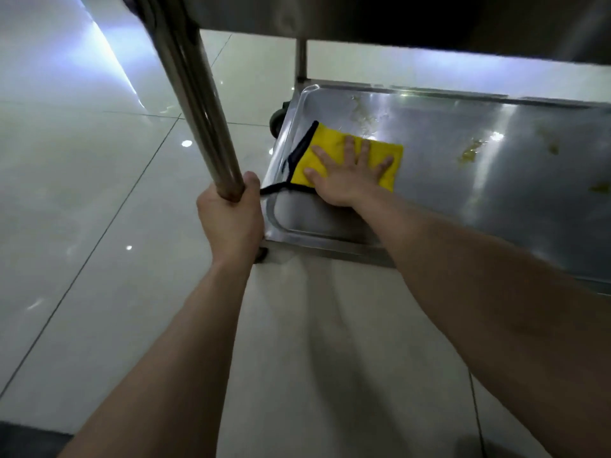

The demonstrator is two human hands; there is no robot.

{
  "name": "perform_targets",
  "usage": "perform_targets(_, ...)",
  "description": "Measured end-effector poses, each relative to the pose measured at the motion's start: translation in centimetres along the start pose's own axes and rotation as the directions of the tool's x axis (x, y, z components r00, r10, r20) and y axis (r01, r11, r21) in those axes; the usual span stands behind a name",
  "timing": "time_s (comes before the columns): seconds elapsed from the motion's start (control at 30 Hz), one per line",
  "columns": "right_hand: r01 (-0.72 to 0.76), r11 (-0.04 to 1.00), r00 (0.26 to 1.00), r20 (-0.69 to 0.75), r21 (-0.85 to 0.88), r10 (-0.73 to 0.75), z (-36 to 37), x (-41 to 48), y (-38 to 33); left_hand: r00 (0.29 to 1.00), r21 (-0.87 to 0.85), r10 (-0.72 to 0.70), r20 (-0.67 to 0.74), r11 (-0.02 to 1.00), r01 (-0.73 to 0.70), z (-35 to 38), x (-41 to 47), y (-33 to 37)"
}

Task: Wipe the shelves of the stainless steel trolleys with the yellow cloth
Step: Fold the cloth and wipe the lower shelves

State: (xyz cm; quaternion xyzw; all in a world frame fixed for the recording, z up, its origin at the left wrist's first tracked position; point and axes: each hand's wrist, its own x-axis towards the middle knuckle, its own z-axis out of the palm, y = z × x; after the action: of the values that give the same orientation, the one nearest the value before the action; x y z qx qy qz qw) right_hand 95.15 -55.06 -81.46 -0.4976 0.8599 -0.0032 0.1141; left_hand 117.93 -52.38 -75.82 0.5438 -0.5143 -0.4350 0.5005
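While the lower tier of the trolley is looked down on from the head view, the left hand (231, 216) is seen wrapped around the upright post (195, 104) near its lower end, and the right hand (347, 176) is laid flat with fingers spread on the yellow cloth (325, 137). The cloth is pressed against the lower shelf (463, 200) at the end beside that post. Yellowish residue (469, 152) is scattered over the steel further along and towards the far rim, well apart from the cloth. If one soiled face is dragged through it, the residue is likely to be smeared rather than lifted. Nothing is curled around the cloth, so it may be bunched up or left behind under a quick stroke. Its black edging (301, 150) trails towards the near corner and could be caught on the raised rim. A castor (277, 122) is visible at the far corner on the glossy floor tiles (99, 193), so a hard push could set the trolley rolling should the hold on the post be loosened. The upper shelf (396, 18) hangs close overhead and could be knocked as the reach is extended.
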Motion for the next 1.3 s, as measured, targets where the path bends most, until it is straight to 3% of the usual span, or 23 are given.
perform_targets(0.2, 0.166, 0.983, 0.985, 0.067, -0.083, -0.161, -1.1, -2.9, -1.5, 0.999, 0.013, 0.034, -0.038, 0.999, -0.033, 0.4, -0.4, 0.8)
perform_targets(0.37, 0.174, 0.982, 0.969, 0.190, -0.070, -0.159, -2.4, -3.3, -1.9, 0.997, 0.045, -0.032, -0.068, 0.998, 0.035, 0.4, -0.8, 1.6)
perform_targets(0.43, 0.141, 0.990, 0.979, 0.151, -0.019, -0.136, -1.8, -3.0, -2.5, 0.997, 0.035, -0.045, -0.061, 0.998, 0.048, 0.5, -0.7, 1.2)
perform_targets(0.57, 0.085, 0.996, 0.994, -0.064, 0.018, -0.083, 0.3, -3.4, -3.8, 0.994, 0.010, -0.058, -0.091, 0.998, 0.059, 0.6, -0.4, 0.3)
perform_targets(0.67, 0.117, 0.993, 0.988, -0.102, 0.019, -0.114, 0.6, -3.7, -3.3, 0.995, 0.014, -0.055, -0.083, 0.998, 0.056, 0.4, -0.3, 0.2)
perform_targets(0.83, 0.115, 0.992, 0.985, -0.132, 0.053, -0.107, 0.7, -8.0, 2.9, 0.995, 0.056, -0.050, -0.091, 0.997, 0.055, 0.1, -0.2, 0.6)
perform_targets(1.07, -0.080, 0.996, 0.981, -0.172, 0.040, 0.086, 0.8, -13.8, 16.7, 0.995, 0.066, -0.067, -0.071, 0.995, 0.072, 0.2, -0.2, 0.5)
perform_targets(1.13, -0.078, 0.996, 0.983, -0.163, 0.041, 0.083, 1.1, -13.3, 16.2, 0.994, 0.164, -0.007, -0.108, 0.986, 0.025, 0.0, -1.4, 0.4)
perform_targets(1.23, -0.075, 0.996, 0.981, -0.175, 0.041, 0.081, 1.5, -12.5, 14.7, 0.915, 0.472, 0.321, -0.244, 0.863, -0.177, 0.4, -5.9, -0.4)
perform_targets(1.3, -0.074, 0.997, 0.975, -0.211, 0.009, 0.075, 1.8, -12.7, 14.6, 0.870, 0.559, 0.489, -0.060, 0.739, -0.376, 1.9, -9.7, -0.8)
